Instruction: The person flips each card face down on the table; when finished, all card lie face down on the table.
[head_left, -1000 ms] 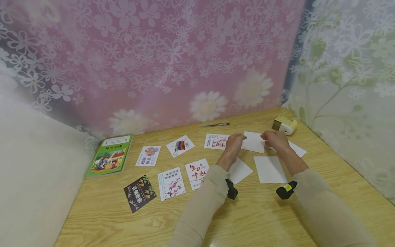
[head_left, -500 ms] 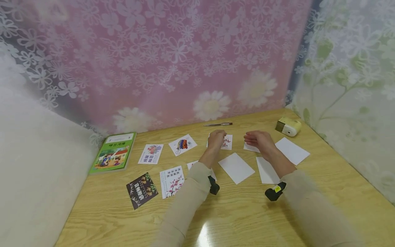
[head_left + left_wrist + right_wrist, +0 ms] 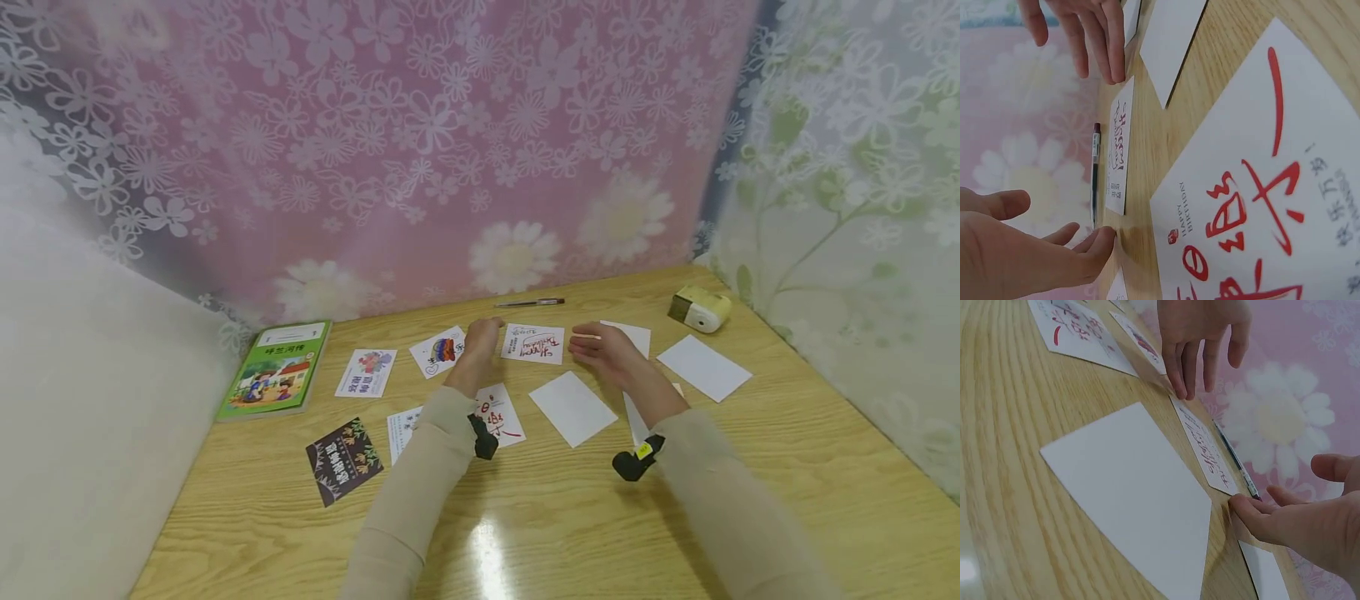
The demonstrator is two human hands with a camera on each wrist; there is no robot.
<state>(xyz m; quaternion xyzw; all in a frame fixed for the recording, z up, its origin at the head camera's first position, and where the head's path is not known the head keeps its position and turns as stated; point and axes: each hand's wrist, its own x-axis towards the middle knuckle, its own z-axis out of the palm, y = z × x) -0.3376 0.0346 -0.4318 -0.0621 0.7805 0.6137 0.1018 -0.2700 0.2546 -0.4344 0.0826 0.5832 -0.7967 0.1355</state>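
Head view, hands: the left hand (image 3: 480,343) and right hand (image 3: 603,346) sit on either side of the red-lettered card (image 3: 533,342), fingers straight and loosely together, tips at its short edges; nothing is pinched.
Head view, card's place: it lies flat near the table's (image 3: 795,467) far edge, about midway along it, just in front of the pen (image 3: 528,302).
Head view, neighbours: a rainbow card (image 3: 439,351) lies just beyond the left hand, and a blank white card (image 3: 633,335) is partly hidden behind the right hand. Another blank card (image 3: 573,407) lies nearer the person.
Left wrist view, fingers: the left fingertips (image 3: 1100,240) rest on the wood at the red-lettered card's (image 3: 1118,156) near corner, slightly apart, thumb lifted clear. The right hand's fingers (image 3: 1110,53) stand on its far end.
Left wrist view, foreground: a card with large red characters (image 3: 1260,212) fills the near side.
Right wrist view, fingers: the right fingertips (image 3: 1254,515) touch the card's (image 3: 1205,450) corner, close together, thumb raised; the left hand's fingers (image 3: 1179,369) hang over the opposite corner.
How to do it well, a judgement: square the card with light, even pressure from both ends, keeping it flat, so that it neither buckles nor slides under its neighbours or onto the pen (image 3: 1235,464).
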